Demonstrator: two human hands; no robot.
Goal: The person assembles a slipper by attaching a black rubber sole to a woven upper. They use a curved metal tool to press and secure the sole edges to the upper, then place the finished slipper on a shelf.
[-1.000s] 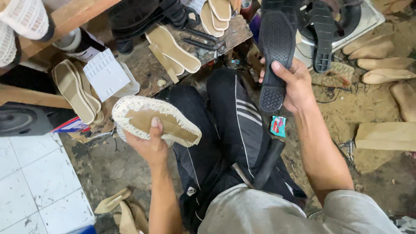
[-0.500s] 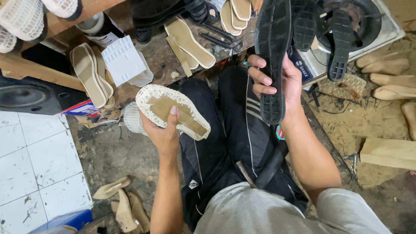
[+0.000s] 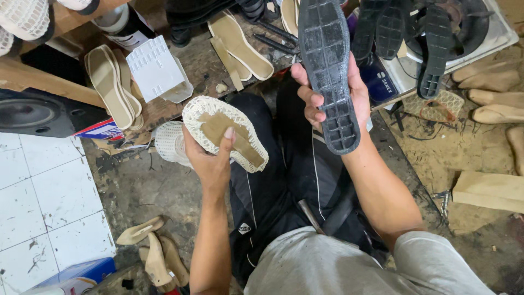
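My left hand (image 3: 214, 159) grips a cream woven shoe upper (image 3: 225, 133) turned bottom up, my thumb pressing on its tan insole. My right hand (image 3: 327, 95) holds a black rubber outsole (image 3: 329, 65) upright, its ridged tread facing me. The two pieces are apart, the outsole a little to the right of and above the upper. My black-trousered legs (image 3: 289, 180) are below both hands.
Tan insoles (image 3: 112, 82) and a white box (image 3: 158, 68) lie on the wooden bench at the back. More black outsoles (image 3: 436, 43) rest on a stove at the right. Wooden shoe lasts (image 3: 155, 254) lie on the floor at the left; a speaker (image 3: 33, 112) stands beside white tiles.
My right hand has lifted the black outsole and turned its tread to face me. My left hand has brought the woven upper nearer to it.
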